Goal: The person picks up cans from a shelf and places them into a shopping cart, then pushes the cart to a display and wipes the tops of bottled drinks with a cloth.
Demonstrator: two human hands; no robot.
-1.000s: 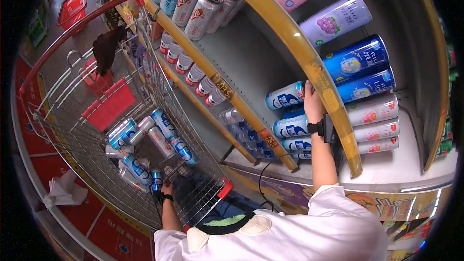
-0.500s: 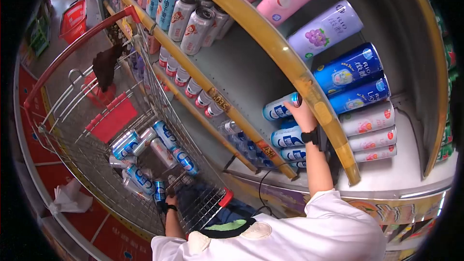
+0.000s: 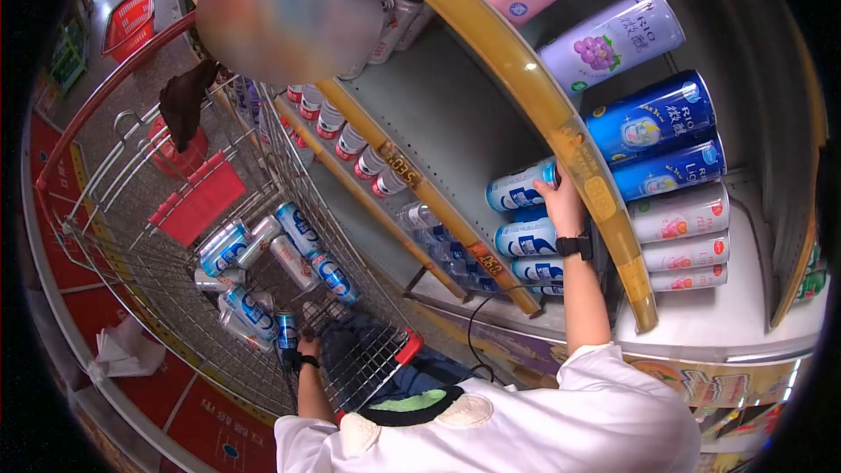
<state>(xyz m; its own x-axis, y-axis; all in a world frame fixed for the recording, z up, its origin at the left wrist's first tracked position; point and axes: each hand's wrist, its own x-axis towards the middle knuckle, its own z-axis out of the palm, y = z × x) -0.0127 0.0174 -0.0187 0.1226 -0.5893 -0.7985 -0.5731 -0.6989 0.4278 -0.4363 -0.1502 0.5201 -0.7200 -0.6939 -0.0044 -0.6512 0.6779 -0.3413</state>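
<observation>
Supermarket shelves curved across the head view, a yellow-edged shelf (image 3: 526, 79) carrying rows of drink cans, with a wire cart (image 3: 158, 245) standing beside them on the red floor. Several blue-and-white cans (image 3: 302, 232) lay loose in the cart, while a few of the same kind were stacked on the shelf — so the work looked partly done. The right hand (image 3: 561, 201) was closed around a blue-and-white can (image 3: 517, 188) at the shelf edge. The left hand (image 3: 307, 350), low in the cart, gripped an upright can (image 3: 286, 329).
</observation>
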